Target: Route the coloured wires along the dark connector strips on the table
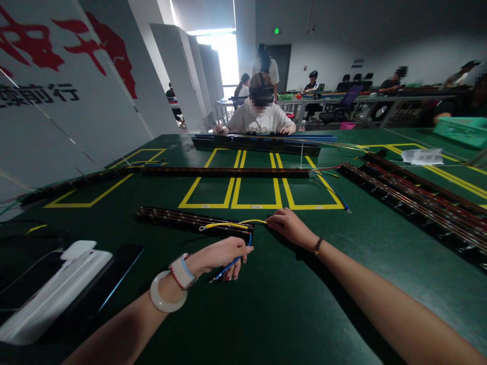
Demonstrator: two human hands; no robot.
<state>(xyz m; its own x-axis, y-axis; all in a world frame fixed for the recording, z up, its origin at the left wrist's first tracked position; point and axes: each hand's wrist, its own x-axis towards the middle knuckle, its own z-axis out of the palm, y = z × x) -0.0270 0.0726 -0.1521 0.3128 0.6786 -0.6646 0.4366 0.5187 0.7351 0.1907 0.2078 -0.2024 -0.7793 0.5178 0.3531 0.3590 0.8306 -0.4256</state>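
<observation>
My left hand (222, 256) is closed round a blue wire (232, 263) that runs from below my fingers up towards the end of a dark terminal strip (190, 219) lying on the green table (289, 304). My right hand (289, 225) rests just right of the strip's end, fingers pinched on a yellow wire (228, 224) that arcs left over the strip. A white bangle and a beaded band sit on my left wrist, a dark bracelet on my right.
Phones and a white case (57, 289) lie at the near left. Longer dark strips (228, 172) cross the table's middle, and wired strips (414, 200) run along the right. Yellow floor-style markings (258, 187) frame boxes ahead. A seated person (258, 114) works opposite; others sit further back.
</observation>
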